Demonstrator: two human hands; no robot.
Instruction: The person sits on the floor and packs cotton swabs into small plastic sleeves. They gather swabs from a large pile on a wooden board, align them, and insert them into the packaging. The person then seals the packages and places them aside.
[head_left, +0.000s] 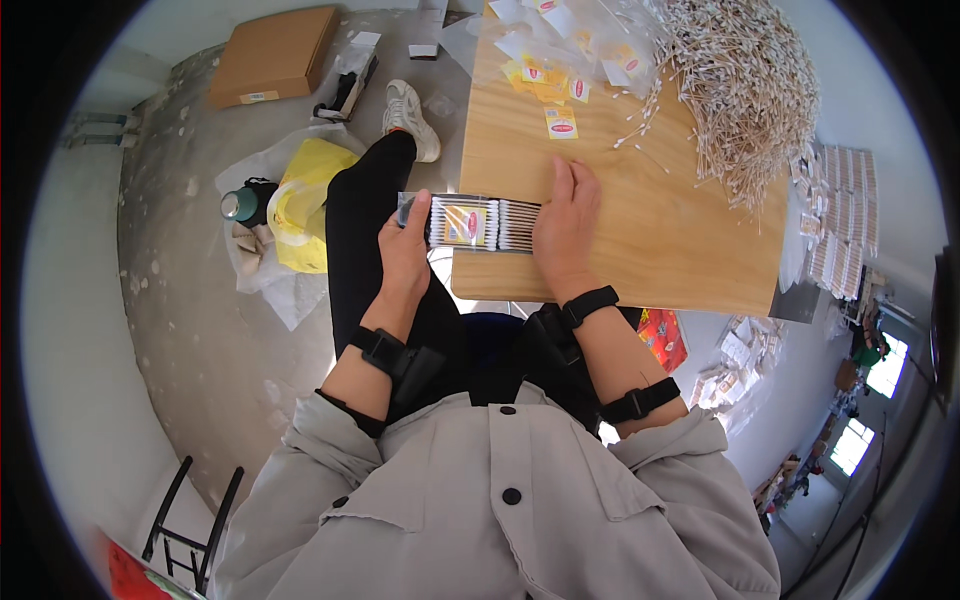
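Observation:
A clear plastic packet of cotton swabs (465,222) with a yellow and white card inside lies across the left edge of the wooden table. My left hand (405,252) is closed on its left end, the thumb on top. Bare swab sticks (516,226) run out of the packet's right side toward my right hand (566,222). That hand is curled against their right end, its fingers close together and its thumb hidden. Past the right fingertips, a yellow and white card (561,124) lies flat on the wood.
A large heap of loose cotton swabs (745,85) covers the table's far right. Clear bags and more cards (545,80) lie at the far edge. Bundled swab packs (845,215) are stacked beyond the right side. On the floor are a yellow bag (305,205), a bottle (238,205) and a cardboard box (275,55).

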